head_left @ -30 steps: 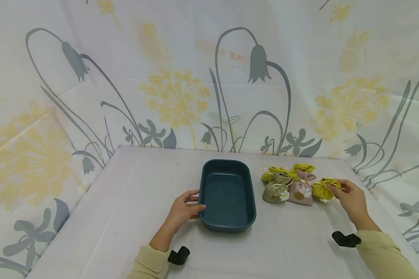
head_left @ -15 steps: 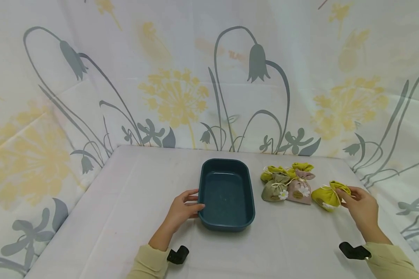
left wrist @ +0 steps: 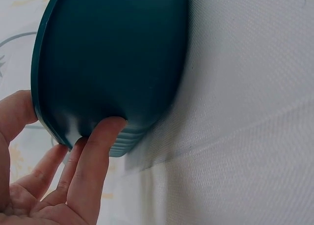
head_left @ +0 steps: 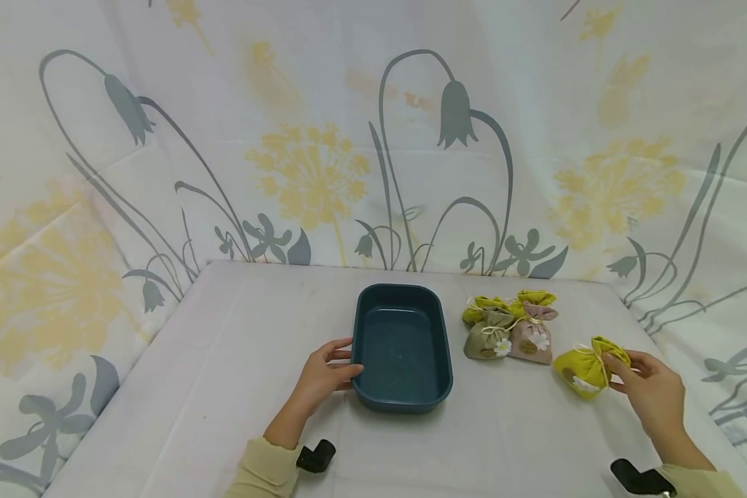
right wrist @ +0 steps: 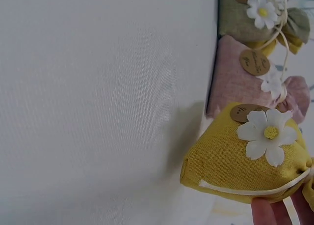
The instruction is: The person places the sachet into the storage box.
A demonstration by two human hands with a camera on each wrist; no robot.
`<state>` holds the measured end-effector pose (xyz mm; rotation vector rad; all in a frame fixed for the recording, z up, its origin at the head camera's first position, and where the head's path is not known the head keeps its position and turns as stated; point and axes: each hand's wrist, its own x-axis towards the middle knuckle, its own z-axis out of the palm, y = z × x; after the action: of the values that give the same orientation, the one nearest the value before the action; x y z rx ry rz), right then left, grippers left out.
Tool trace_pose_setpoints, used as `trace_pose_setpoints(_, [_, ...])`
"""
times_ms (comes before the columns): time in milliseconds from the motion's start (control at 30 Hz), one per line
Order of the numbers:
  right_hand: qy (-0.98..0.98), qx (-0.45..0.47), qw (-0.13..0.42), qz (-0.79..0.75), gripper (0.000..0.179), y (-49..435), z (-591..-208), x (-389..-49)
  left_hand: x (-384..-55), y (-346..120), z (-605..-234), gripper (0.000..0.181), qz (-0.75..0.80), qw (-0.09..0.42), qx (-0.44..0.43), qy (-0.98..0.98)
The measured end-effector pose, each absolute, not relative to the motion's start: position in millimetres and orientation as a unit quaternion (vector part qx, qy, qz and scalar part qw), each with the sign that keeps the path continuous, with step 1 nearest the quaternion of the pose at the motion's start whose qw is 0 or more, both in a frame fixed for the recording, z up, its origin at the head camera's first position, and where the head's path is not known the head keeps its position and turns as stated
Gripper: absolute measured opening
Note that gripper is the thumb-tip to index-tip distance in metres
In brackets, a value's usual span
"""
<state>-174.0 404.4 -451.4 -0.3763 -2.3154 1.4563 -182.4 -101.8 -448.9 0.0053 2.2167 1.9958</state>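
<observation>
1 yellow pouch is in your right hand, its gathered neck clamped between thumb and fingers; it leans, body pointing left. Right wrist view: white flower and round brown tag on its front. Whether its base touches the white table, you cannot tell. Position: right of and apart from a group of 4, namely a grey-green pouch and a pink pouch in front, 2 rear pouches, also yellow, behind. Your left hand grips the left wall of the teal tray, which stands left of the group.
</observation>
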Motion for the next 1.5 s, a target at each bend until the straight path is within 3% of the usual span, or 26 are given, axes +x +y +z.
trace_pose_setpoints(233, [-0.822,-0.136,0.188,0.520,0.012,367,-418,-149,-182,-102,-450,0.060,0.668,0.080,0.002,0.740])
trace_pose_setpoints(733, [-0.848,-0.087,0.191,0.486,0.038,331,-412,-139,-163,-98,-413,0.056,0.666,0.087,0.009,0.741])
trace_pose_setpoints(1067, [-0.832,-0.049,0.185,0.520,0.034,306,-417,-154,-179,-102,-440,0.059,0.675,0.084,0.000,0.733])
trace_pose_setpoints(1333, [-0.818,-0.013,0.201,0.539,0.035,322,-488,-205,-182,-102,-446,0.057,0.675,0.087,-0.002,0.733])
trace_pose_setpoints(1500, [-0.809,0.003,0.207,0.551,0.036,315,-502,-227,-181,-102,-445,0.059,0.680,0.086,-0.001,0.728])
